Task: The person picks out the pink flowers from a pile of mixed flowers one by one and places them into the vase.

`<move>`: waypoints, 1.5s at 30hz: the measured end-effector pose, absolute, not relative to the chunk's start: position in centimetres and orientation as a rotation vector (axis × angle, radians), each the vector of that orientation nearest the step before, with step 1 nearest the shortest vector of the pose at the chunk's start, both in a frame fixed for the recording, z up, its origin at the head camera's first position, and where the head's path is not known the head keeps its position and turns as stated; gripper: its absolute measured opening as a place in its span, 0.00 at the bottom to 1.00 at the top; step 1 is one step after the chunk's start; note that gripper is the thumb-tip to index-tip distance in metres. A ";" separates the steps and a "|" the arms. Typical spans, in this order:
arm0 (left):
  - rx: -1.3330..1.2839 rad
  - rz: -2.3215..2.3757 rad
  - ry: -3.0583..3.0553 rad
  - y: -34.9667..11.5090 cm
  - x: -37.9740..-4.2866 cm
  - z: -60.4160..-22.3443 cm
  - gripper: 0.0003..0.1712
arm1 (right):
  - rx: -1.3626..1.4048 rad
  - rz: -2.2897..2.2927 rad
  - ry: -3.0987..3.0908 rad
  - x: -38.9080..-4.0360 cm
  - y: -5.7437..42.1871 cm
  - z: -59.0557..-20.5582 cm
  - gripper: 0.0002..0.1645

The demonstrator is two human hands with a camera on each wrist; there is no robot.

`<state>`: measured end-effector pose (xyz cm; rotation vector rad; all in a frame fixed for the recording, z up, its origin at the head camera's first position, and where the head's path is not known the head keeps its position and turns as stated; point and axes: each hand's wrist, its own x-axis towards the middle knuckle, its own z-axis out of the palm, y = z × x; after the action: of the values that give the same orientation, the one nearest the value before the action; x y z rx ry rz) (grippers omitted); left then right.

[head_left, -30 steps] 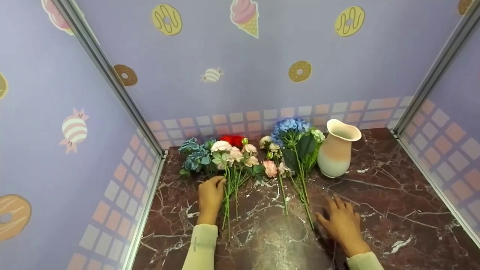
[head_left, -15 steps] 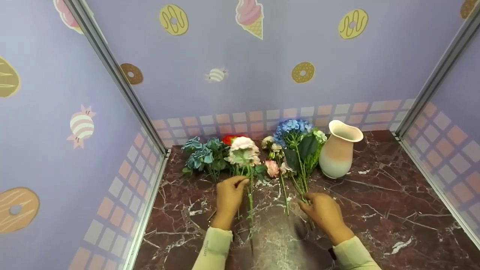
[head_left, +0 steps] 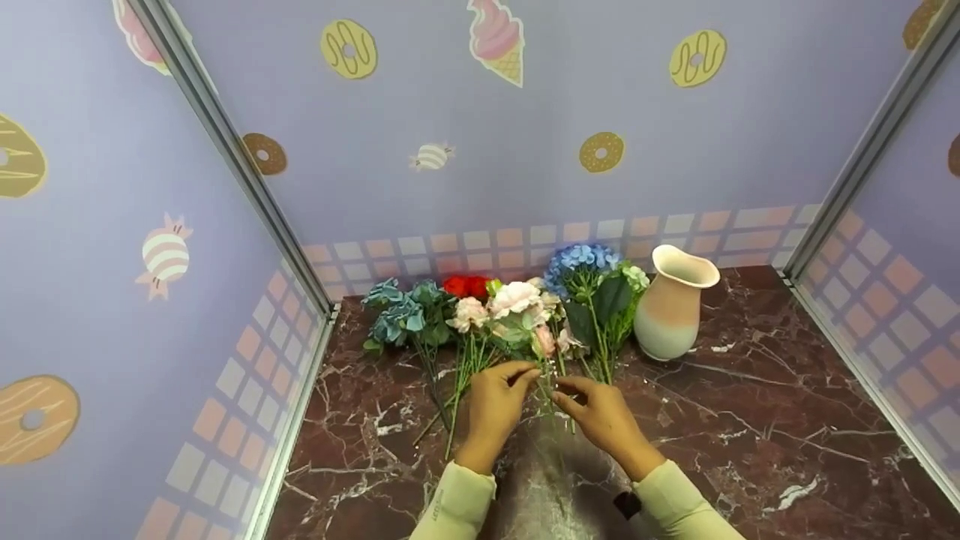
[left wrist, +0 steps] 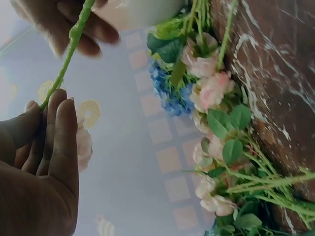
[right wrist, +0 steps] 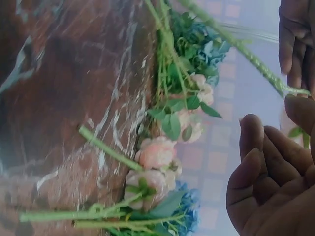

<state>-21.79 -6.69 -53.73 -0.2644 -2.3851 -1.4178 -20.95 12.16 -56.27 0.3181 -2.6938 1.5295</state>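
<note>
My left hand (head_left: 525,371) pinches the green stem (left wrist: 66,69) of a pale pink flower (head_left: 516,298) and holds it up off the marble table (head_left: 750,420). My right hand (head_left: 564,390) meets it from the right and pinches the same stem (right wrist: 246,51) lower down. Other flowers lie on the table behind: a teal hydrangea (head_left: 397,311), a red bloom (head_left: 465,285), small pink roses (right wrist: 157,155) and a blue hydrangea (head_left: 585,259). A cream and peach vase (head_left: 675,307) stands upright just right of the blue hydrangea.
Lilac walls with doughnut and sweet prints close the table in at the back (head_left: 480,187), left and right. Metal corner posts (head_left: 225,150) rise at both back corners. Loose green stems (head_left: 457,375) lie left of my left hand.
My left hand has lifted the pale pink flower off the table and carried it right. My right hand has left the blue hydrangea's stems and come left to take the same stem.
</note>
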 end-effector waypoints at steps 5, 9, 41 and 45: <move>-0.287 -1.381 -2.391 -6.1 -21.5 -54.0 0.08 | 0.322 1.801 -2.594 -21.1 12.1 -56.1 0.18; -0.281 -1.366 -2.395 -5.9 -21.4 -54.3 0.07 | 0.311 1.829 -2.562 -21.3 12.3 -55.8 0.13; -0.187 -1.571 -2.345 -6.9 -20.9 -57.2 0.11 | 0.468 1.038 -2.303 -25.7 16.8 -47.8 0.05; -0.152 -1.555 -2.373 -7.1 -20.6 -57.5 0.10 | 0.472 0.751 -2.133 -27.1 17.8 -44.8 0.04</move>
<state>-20.62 -7.10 -57.47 -0.1521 -2.3725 -1.5546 -27.11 17.80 -44.80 0.4725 -2.1332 0.7515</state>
